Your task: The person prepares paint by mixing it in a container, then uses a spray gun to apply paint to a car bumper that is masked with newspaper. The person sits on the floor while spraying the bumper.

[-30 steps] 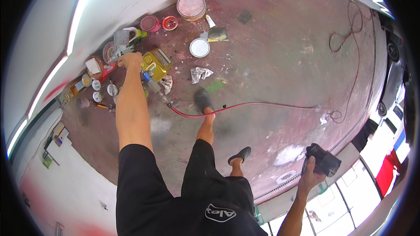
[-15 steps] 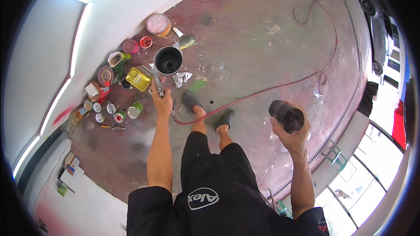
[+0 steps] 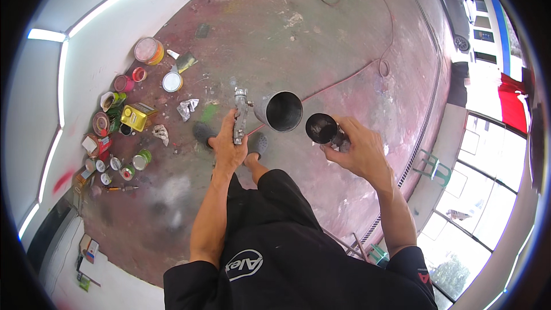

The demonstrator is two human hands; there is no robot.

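Silvery metal spray gun (image 3: 240, 121), wide grey cup (image 3: 281, 112) at its side, dark inside, smaller black cup (image 3: 322, 128) near it, mouth open.

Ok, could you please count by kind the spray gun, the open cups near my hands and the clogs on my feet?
Spray gun: 1, in the left hand
Open cups: 2, one on the spray gun, one in the right hand
Grey clogs: 2
Total: 5

Bright indoors, fisheye bend, black corners.
Strip lights (image 3: 62, 83) glare at left; window panes (image 3: 481, 163) at right blow out, outside detail mostly lost, it seems; floor (image 3: 321, 40) fairly sharp.
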